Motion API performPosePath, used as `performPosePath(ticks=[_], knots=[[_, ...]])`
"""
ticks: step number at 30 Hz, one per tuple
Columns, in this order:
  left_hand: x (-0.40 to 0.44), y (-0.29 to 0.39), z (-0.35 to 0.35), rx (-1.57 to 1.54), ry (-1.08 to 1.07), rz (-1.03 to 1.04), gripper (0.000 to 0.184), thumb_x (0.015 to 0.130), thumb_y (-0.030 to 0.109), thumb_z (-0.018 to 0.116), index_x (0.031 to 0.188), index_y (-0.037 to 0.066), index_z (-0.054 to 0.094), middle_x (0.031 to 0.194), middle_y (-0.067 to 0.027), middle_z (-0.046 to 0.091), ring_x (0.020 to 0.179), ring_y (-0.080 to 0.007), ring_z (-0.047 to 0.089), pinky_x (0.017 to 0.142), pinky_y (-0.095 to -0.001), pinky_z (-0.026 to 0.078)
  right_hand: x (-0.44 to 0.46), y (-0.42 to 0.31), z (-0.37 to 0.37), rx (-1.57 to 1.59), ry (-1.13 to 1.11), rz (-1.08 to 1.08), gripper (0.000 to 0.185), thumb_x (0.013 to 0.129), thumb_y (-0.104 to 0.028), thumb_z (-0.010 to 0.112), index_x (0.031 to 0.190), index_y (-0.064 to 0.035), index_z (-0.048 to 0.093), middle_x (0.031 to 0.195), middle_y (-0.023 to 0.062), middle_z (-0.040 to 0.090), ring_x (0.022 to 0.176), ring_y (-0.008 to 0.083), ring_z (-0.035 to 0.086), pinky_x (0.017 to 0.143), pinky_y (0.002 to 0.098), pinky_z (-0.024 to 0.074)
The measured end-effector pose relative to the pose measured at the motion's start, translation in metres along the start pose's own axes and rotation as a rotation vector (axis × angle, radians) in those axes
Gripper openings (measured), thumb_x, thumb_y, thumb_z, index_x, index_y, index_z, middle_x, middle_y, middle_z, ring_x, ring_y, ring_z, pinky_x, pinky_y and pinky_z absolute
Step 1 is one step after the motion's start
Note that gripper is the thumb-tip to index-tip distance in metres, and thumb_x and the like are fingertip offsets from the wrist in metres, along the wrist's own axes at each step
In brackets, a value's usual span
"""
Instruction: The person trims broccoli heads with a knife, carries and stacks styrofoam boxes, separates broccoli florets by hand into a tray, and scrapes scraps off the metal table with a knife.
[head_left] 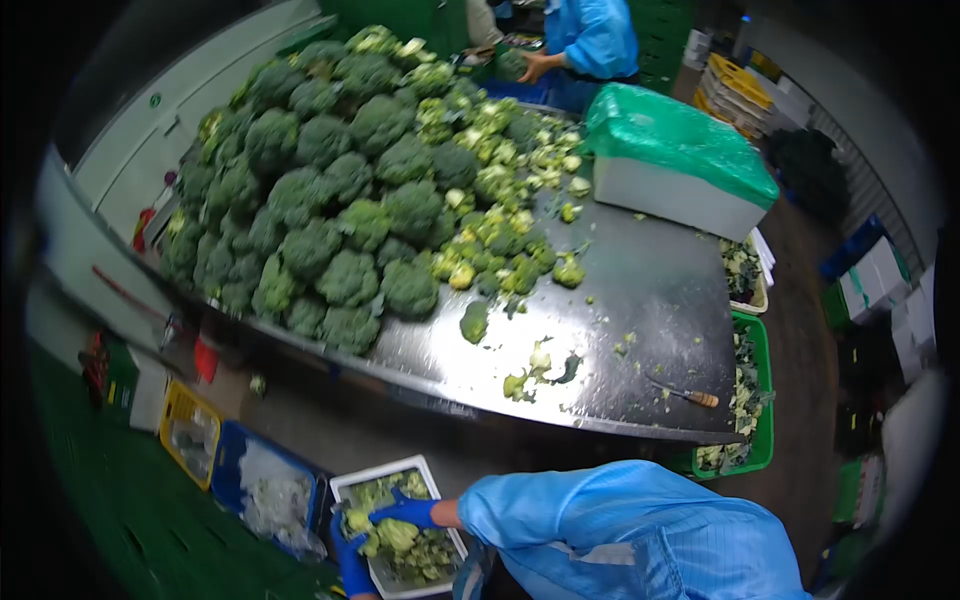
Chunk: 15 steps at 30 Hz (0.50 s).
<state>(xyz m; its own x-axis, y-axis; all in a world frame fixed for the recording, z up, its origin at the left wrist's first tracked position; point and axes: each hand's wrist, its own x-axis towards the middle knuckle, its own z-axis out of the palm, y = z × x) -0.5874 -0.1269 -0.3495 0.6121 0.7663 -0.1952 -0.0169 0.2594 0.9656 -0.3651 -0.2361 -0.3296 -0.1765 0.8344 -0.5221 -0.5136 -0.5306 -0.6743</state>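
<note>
"Head view: where are the broccoli pieces that are being handled?"

"They are heaped in a white box, low in the picture, beside the metal table."

"How is their look best described?"

"Uneven. Pale yellow-green is seen between the hands, where the lumps look knobbly; darker, leafier green is shown towards the box's lower end (finer detail is lost to blur)."

"And the hands?"

"Both are gloved in blue. The right hand is laid over the pale pieces with its fingers somewhat spread; whether anything is gripped cannot be told. The left hand is held at the box's left side, against the pieces, and its grip cannot be told either."

"What is placed around?"

"Just left of the box, a blue crate is filled with clear plastic. On the table, darker whole heads are piled high."
</note>
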Motion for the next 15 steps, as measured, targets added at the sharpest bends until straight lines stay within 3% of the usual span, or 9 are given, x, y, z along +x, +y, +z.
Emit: performPosePath(ticks=[2,4,5,7,8,10,11,13,15], knots=[[-0.011,-0.022,-0.043,0.01,0.248,-0.286,0.09,0.068,-0.005,0.065,0.148,0.008,0.026,0.144,-0.0134,0.036,0.122,-0.0302,0.046,0.096,-0.0368,0.046,0.008,0.011,0.013,-0.942,-0.122,-0.231,0.105,0.062,-0.018,0.085,0.148,-0.0311,0.026,0.157,0.0113,0.013,0.142,0.0396,0.012,0.114,0.0564,0.015],[-0.023,-0.027,-0.05,0.33,0.404,-0.173,0.083,0.077,0.0,0.065,0.149,0.008,0.024,0.149,-0.0131,0.031,0.124,-0.0231,0.044,0.097,-0.0325,0.044,0.001,0.017,0.03,0.302,-0.13,0.102,0.097,0.075,-0.045,0.075,0.15,-0.0237,0.018,0.152,0.0115,0.026,0.14,0.0372,0.021,0.103,0.0559,0.0378],[-0.032,-0.077,-0.099,0.283,0.409,-0.177,0.078,0.08,0.005,0.066,0.147,0.005,0.027,0.147,-0.0142,0.033,0.123,-0.0219,0.044,0.097,-0.0315,0.043,0.0,0.028,0.038,0.184,-0.033,0.125,0.092,0.08,-0.053,0.067,0.15,-0.0188,0.018,0.148,0.0144,0.033,0.134,0.0362,0.034,0.095,0.0496,0.0448],[-0.044,-0.024,-0.033,0.281,0.553,-0.307,0.074,0.08,0.017,0.068,0.145,0.008,0.033,0.14,-0.0116,0.041,0.119,-0.0239,0.048,0.092,-0.0371,0.046,-0.038,0.001,0.045,0.014,-0.063,0.126,0.088,0.081,-0.048,0.068,0.148,-0.0129,0.023,0.136,0.0191,0.047,0.12,0.0322,0.05,0.092,0.0432,0.0472],[-0.048,0.007,0.004,0.273,0.625,-0.371,0.072,0.081,0.023,0.068,0.143,0.009,0.036,0.137,-0.0103,0.045,0.117,-0.0249,0.049,0.089,-0.0399,0.047,-0.029,0.012,0.038,-0.046,-0.022,0.177,0.087,0.08,-0.045,0.07,0.147,-0.0087,0.027,0.135,0.0193,0.048,0.12,0.0319,0.05,0.092,0.0435,0.0473],[-0.048,-0.025,-0.012,0.204,0.572,-0.547,0.062,0.08,0.028,0.067,0.135,0.015,0.043,0.119,-0.0068,0.055,0.102,-0.0251,0.056,0.074,-0.0422,0.052,-0.036,0.037,0.029,-0.032,0.017,0.331,0.088,0.079,-0.037,0.074,0.147,-0.0052,0.027,0.138,0.0178,0.045,0.121,0.0296,0.05,0.09,0.0426,0.049],[-0.056,-0.063,-0.023,0.114,0.531,-0.552,0.056,0.08,0.028,0.068,0.13,0.016,0.047,0.108,-0.0054,0.06,0.092,-0.0252,0.06,0.068,-0.0418,0.055,-0.033,0.06,0.023,0.007,0.091,0.403,0.066,0.084,-0.031,0.07,0.138,-0.0064,0.042,0.123,0.0119,0.058,0.108,0.0231,0.057,0.082,0.0358,0.0528],[-0.073,-0.101,-0.014,-0.144,0.57,-0.602,0.057,0.08,0.03,0.066,0.132,0.014,0.046,0.109,-0.0057,0.062,0.095,-0.0252,0.059,0.071,-0.042,0.051,-0.039,0.088,0.008,-0.015,0.02,0.474,0.047,0.087,-0.027,0.067,0.126,-0.007,0.052,0.102,0.0076,0.064,0.086,0.0181,0.063,0.068,0.0323,0.0544],[-0.075,-0.133,0.003,-0.118,0.591,-0.749,0.046,0.085,0.028,0.063,0.127,0.014,0.05,0.104,-0.0041,0.063,0.088,-0.0253,0.061,0.069,-0.0433,0.051,-0.053,0.075,0.012,-0.001,0.015,0.552,0.034,0.088,-0.026,0.066,0.115,-0.0083,0.058,0.088,0.0038,0.064,0.068,0.0135,0.06,0.059,0.0289,0.0524]])
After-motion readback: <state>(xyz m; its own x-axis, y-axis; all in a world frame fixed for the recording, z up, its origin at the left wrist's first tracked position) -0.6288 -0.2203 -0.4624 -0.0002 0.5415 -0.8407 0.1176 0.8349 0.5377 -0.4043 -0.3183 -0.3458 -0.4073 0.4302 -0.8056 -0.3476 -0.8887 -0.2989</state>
